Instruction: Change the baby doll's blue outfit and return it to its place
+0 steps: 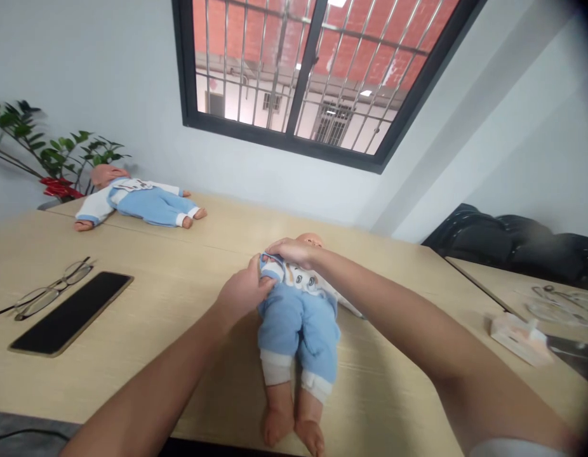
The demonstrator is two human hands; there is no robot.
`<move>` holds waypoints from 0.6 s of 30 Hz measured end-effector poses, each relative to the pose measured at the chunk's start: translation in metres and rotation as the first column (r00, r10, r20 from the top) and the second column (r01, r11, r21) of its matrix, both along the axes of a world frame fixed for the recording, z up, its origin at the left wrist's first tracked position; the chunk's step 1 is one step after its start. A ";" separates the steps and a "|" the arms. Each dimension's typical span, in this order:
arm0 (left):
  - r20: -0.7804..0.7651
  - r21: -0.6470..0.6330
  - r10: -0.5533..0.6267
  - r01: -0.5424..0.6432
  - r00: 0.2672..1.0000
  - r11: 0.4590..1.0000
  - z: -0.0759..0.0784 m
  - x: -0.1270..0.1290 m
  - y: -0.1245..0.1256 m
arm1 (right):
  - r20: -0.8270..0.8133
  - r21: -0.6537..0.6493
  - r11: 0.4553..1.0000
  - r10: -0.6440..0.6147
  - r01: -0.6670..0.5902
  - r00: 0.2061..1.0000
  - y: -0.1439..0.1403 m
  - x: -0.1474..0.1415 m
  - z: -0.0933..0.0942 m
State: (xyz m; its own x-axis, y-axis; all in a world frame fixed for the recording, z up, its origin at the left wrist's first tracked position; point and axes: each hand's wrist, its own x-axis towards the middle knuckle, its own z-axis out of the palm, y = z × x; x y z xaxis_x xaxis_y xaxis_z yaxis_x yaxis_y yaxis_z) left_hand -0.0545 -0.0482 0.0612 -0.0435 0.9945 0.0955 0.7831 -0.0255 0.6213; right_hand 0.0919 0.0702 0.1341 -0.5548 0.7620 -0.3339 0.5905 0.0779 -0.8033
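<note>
a baby doll (298, 317) lies on its back near the middle of a long wooden table (180, 285), a bit toward the near edge. its head points to 12 o'clock and its bare feet point to 6 o'clock, right at the table's near edge. it wears light blue pants with white cuffs and a white top with small pictures on it.

both hands are on the doll's clothes by its shoulder. the left hand (241, 292) comes in from 7 o'clock and its fingers are closed on the blue and white sleeve. the right hand (291, 251) comes in from 4 o'clock, lies over the doll's chest just under its chin, and pinches the top of the same sleeve. the two hands are close together, almost touching.

at 9 o'clock from the doll a black phone (70, 313) lies flat on the table, and a pair of glasses (51, 291) lies just beside it, farther left. at 10 o'clock, far back on the table, a second doll (141, 200) in the same blue and white clothes lies on its back. a green plant (56, 152) with red bits stands behind it by the wall.

at 3 o'clock a small tissue pack (520, 333) lies on the table. a black sofa (508, 244) sits past it. at 12 o'clock, up on the wall, a window (317, 70) with bars shows a red brick building.
</note>
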 end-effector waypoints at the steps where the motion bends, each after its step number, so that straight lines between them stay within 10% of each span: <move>1: -0.049 0.021 -0.001 0.002 0.999 1.000 0.003 0.003 -0.002 | 0.067 0.016 1.000 -0.015 0.014 0.998 0.001 -0.003 0.002; 10: -0.272 0.158 -0.227 0.276 0.935 0.948 0.017 -0.007 -0.005 | 0.364 0.064 0.991 -0.136 0.121 0.921 0.032 -0.020 0.006; 18: 0.263 0.061 -0.355 0.352 0.897 0.934 0.023 -0.054 -0.003 | 0.400 0.239 0.932 -0.352 0.274 0.846 0.041 0.013 0.006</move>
